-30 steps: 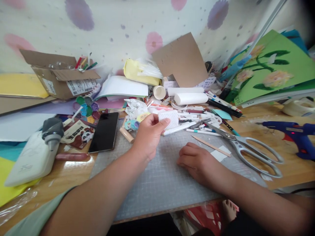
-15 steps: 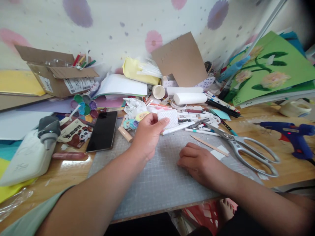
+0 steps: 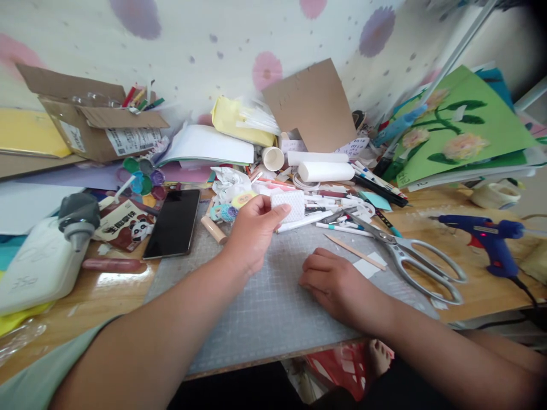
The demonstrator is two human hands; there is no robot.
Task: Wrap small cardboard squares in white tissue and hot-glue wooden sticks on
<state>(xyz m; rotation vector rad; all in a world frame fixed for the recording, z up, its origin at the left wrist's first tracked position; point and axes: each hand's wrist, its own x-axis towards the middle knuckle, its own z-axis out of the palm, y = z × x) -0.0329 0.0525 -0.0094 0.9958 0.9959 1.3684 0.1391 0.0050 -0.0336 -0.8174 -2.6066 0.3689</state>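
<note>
My left hand (image 3: 253,230) is closed, pinching a small white square piece with a fine raised pattern (image 3: 289,206) between thumb and fingers. It is held above the back part of the grey cutting mat (image 3: 239,336). On the mat to the right rests my right hand (image 3: 335,285), its fingers curled into a loose fist; nothing sticks out of it, though the palm side is hidden. Just beyond that hand lie a thin wooden stick (image 3: 354,251) and a white paper scrap (image 3: 371,265). Large silver scissors (image 3: 414,259) lie to its right, blades among the pens.
A blue glue gun (image 3: 482,230) with a lit red light stands at the right. At left are a black phone (image 3: 173,223) and a white case (image 3: 43,267). Behind lie heaped markers, white rolls (image 3: 327,171), a cardboard sheet (image 3: 311,105) and an open carton (image 3: 98,128).
The whole view has shifted slightly, with most things on the table now a little further left. Both hands keep their pose; the left still pinches the white square.
</note>
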